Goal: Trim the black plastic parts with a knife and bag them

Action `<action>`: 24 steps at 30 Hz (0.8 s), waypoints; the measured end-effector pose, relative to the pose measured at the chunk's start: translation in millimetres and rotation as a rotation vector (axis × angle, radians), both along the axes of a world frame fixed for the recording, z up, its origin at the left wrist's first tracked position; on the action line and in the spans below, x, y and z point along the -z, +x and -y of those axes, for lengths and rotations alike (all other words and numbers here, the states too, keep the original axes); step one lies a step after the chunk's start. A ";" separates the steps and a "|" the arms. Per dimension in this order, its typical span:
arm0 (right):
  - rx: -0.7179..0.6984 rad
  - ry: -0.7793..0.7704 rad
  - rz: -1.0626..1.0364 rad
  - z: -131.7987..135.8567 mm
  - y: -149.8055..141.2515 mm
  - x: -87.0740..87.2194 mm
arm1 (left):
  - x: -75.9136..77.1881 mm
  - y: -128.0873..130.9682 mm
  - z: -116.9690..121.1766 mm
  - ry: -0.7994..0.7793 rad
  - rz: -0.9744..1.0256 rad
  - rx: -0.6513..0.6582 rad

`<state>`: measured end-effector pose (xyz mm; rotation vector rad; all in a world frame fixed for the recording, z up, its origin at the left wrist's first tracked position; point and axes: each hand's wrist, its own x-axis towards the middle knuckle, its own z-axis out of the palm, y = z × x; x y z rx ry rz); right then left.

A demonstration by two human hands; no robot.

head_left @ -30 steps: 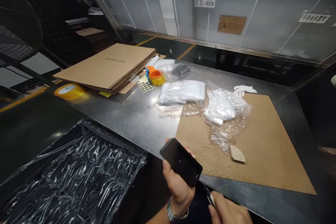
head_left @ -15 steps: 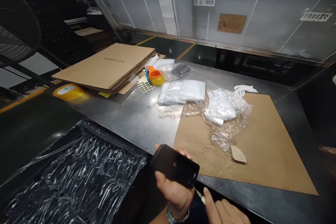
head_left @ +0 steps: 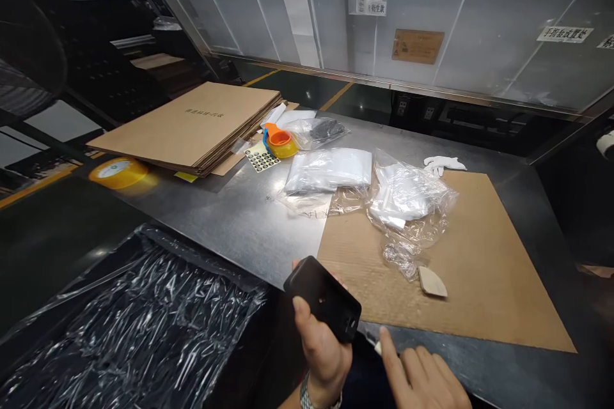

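At the bottom middle of the picture, the left hand [head_left: 322, 348] has its fingers closed around a black case [head_left: 323, 299], which is tilted near the table's front edge. Just right of it, the right hand [head_left: 415, 370] grips a thin tool with a white handle [head_left: 378, 348], its pointer finger stretched along it and the other fingers curled. A tan wedge [head_left: 432, 282] lies on the cardboard sheet [head_left: 494, 268], right of the middle.
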<state>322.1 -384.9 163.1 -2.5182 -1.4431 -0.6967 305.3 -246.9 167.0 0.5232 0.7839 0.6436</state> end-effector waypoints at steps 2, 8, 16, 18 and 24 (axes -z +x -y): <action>-0.001 -0.032 -0.018 5.5 6.2 0.6 | -0.9 1.3 -2.5 -0.040 0.026 -0.059; -0.044 -0.012 -0.154 17.2 17.5 4.0 | -5.2 4.8 -8.7 -0.238 0.039 0.067; -0.059 -0.044 -0.088 13.7 15.7 2.2 | -9.5 3.4 -5.2 -0.152 0.115 0.071; -0.049 -0.038 -0.095 13.5 15.4 1.4 | -9.7 3.2 -3.7 -0.131 0.131 0.069; -0.045 -0.035 -0.096 13.4 15.3 1.5 | -10.7 2.9 -2.5 -0.100 0.159 0.057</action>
